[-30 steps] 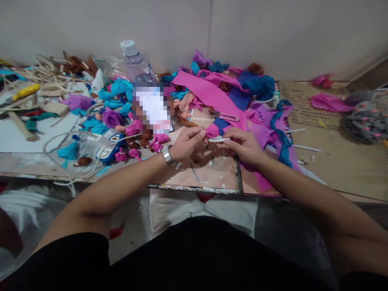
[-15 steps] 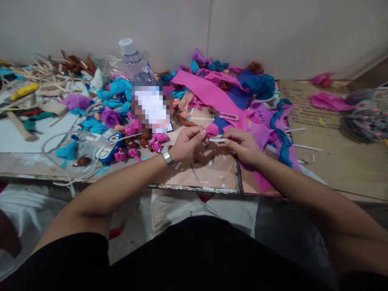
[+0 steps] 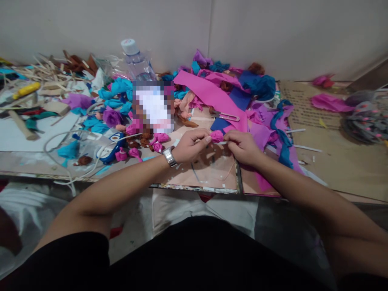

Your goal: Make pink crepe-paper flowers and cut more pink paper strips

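My left hand [image 3: 190, 145], with a metal watch [image 3: 169, 157] on its wrist, is closed in a pinch on a small pink crepe-paper bud [image 3: 216, 136]. My right hand [image 3: 242, 146] is closed too, gripping the bud's other side and a short white stick [image 3: 223, 142] that pokes out between the fingers. Both hands meet over a peach-coloured board [image 3: 209, 173] at the table's near edge. Several finished pink and brown paper buds [image 3: 133, 152] lie just left of my left hand.
Heaps of pink, purple and blue crepe paper [image 3: 218, 95] fill the back of the table. A water bottle [image 3: 138, 64], a blue glue gun [image 3: 110, 148] with its white cord, metal snips [image 3: 226, 117], wooden sticks [image 3: 45, 74] and a cardboard sheet [image 3: 330, 141] surround the work spot.
Both hands have closed in on the pink bud and dropped a little toward the board. Less of the white stick shows between them now.
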The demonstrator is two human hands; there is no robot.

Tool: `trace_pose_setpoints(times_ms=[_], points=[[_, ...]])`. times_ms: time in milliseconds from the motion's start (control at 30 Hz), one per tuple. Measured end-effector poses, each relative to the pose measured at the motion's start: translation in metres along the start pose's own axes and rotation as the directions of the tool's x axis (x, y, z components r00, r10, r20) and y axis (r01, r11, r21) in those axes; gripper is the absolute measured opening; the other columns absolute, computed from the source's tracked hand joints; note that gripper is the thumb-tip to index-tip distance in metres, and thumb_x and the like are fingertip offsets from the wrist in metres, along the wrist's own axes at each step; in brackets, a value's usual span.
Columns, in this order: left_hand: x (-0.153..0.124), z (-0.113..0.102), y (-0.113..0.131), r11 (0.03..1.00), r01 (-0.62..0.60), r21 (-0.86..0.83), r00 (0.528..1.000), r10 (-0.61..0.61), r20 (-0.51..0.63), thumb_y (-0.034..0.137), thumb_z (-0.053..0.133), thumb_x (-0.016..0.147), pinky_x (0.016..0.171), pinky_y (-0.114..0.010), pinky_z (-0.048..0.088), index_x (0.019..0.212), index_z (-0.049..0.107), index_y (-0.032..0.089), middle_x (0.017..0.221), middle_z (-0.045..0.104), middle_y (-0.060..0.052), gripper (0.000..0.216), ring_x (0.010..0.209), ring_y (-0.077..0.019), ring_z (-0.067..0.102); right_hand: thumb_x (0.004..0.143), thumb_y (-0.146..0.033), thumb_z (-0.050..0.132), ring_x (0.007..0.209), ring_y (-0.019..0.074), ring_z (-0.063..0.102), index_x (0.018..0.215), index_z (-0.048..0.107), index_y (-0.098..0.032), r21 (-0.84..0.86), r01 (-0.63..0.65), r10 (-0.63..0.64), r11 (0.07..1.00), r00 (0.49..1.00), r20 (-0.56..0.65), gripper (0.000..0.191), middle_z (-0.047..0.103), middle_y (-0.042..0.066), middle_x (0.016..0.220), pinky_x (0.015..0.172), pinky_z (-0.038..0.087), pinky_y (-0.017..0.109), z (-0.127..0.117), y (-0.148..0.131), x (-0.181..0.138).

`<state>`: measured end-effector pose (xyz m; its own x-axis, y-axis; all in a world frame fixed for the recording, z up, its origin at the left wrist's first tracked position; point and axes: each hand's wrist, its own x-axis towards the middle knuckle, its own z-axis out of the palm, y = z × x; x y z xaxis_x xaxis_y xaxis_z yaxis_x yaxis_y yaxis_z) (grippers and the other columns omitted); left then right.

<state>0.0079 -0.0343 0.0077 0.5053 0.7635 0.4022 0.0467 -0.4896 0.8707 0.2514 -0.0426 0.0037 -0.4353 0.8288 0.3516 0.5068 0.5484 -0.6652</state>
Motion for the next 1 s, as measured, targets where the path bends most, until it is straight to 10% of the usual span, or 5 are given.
trace_pose_setpoints(times_ms=[333,667,1000], points=[[0.002,-0.001,-0.007,0.985,0.154,-0.078,0.964,-0.167,-0.208,0.068,0.061,0.097,0.072,-0.030,0.047,0.073,0.070,0.018,0.072,0.065,-0.003,0.056,0.070,-0.0152,0.057,0.083,-0.013,0.054,0.080,0.0212,0.067,0.095,0.076,-0.021,0.123,-0.042,0.044,0.992,0.999,-0.020,0.026,0.076,0.003,0.089,0.076,0.049,0.034,0.001,-0.002,-0.002],[0.001,-0.004,-0.004,0.994,-0.038,0.098,0.944,0.067,-0.322,0.062,0.055,0.102,0.102,-0.041,0.049,0.080,0.071,0.021,0.107,0.068,-0.009,0.050,0.107,-0.0231,0.061,0.083,-0.024,0.064,0.080,0.0183,0.070,0.099,0.072,-0.022,0.582,-0.282,0.339,0.763,0.941,0.013,0.018,0.075,0.001,0.086,0.074,0.055,0.031,0.006,0.002,0.004],[0.000,0.000,-0.001,0.984,-0.109,0.139,0.992,0.100,0.072,0.058,0.054,0.104,0.104,-0.042,0.048,0.086,0.074,0.020,0.119,0.068,-0.013,0.046,0.112,-0.0250,0.065,0.082,-0.032,0.073,0.063,0.0153,0.068,0.120,0.058,-0.027,0.748,-0.322,0.428,0.580,0.902,0.057,0.041,0.075,-0.003,0.083,0.058,0.056,0.028,0.008,0.007,0.005]])
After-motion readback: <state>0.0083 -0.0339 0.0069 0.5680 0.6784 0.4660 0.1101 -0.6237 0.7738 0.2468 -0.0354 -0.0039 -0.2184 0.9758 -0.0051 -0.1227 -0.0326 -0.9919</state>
